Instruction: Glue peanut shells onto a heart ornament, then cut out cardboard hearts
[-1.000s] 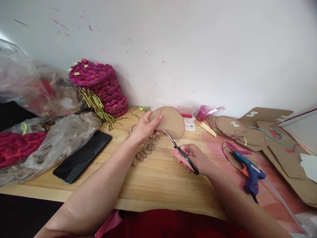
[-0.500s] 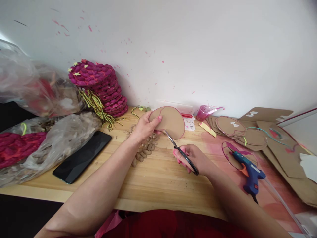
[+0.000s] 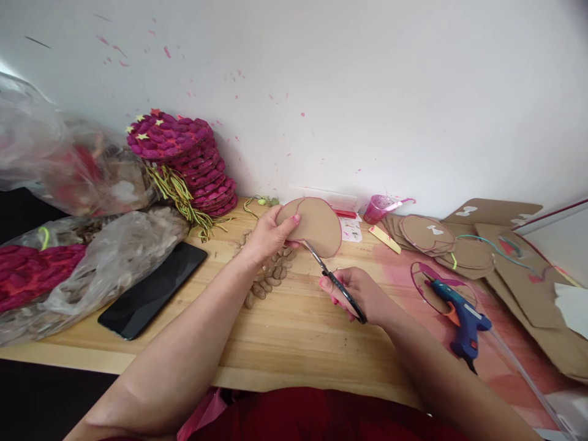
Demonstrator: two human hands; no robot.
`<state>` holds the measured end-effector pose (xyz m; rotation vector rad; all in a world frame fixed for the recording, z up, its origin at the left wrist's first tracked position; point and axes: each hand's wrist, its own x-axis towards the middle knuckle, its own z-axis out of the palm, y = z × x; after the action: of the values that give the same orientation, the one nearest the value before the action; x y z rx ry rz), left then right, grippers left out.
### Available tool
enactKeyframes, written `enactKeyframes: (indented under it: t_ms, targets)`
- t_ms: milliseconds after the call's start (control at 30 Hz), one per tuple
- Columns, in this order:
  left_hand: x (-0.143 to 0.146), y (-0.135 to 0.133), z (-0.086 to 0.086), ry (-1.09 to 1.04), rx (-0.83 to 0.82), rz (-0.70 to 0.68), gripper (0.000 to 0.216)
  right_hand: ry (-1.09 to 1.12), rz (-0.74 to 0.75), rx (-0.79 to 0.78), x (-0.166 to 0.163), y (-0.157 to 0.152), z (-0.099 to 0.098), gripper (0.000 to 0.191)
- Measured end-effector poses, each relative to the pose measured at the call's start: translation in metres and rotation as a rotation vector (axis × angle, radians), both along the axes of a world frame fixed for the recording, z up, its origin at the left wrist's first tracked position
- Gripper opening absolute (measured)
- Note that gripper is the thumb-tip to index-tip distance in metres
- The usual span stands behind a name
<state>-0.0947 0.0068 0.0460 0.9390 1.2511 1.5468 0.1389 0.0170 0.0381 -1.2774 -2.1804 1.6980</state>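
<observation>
My left hand (image 3: 273, 234) grips a round cardboard disc (image 3: 320, 225) by its left side, thumb on top and fingers beneath. A magenta line runs around the disc's rim. In my right hand (image 3: 351, 293) is a pair of scissors (image 3: 340, 286) with black handles. Their blades point up and left, and the tips meet the disc's lower edge near my left fingers. Below my left hand, a heap of peanuts (image 3: 269, 278) in their shells lies on the wooden table (image 3: 294, 343).
A blue glue gun (image 3: 463, 321) rests on a cardboard disc at right, near stacked discs (image 3: 427, 233) and a pink cup (image 3: 375, 208). At left are a black phone (image 3: 154, 291), plastic bags (image 3: 114, 257) and a stack of magenta peanut-covered discs (image 3: 202, 159).
Almost nothing differs. My right hand and the scissors have shifted very slightly left; the disc stays in my left hand.
</observation>
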Motion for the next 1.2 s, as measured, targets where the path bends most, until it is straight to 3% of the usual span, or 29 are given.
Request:
enactKeyframes:
  t_ms: [433,700,933,1200]
  targets:
    - [0.001,0.004,-0.010,0.020,0.001,-0.011,0.044,-0.143,0.062,0.286,-0.004,0.001,0.010,0.060]
    - [0.005,0.005,-0.010,0.012,-0.053,0.021,0.043,-0.189,0.071,0.408,-0.002,0.004,0.000,0.062]
    - [0.006,0.004,-0.012,0.011,-0.049,0.018,0.045,-0.208,0.099,0.468,-0.001,0.004,0.000,0.063]
    - [0.004,0.006,-0.012,-0.006,-0.038,0.033,0.042,-0.202,0.071,0.414,-0.003,0.005,0.001,0.059]
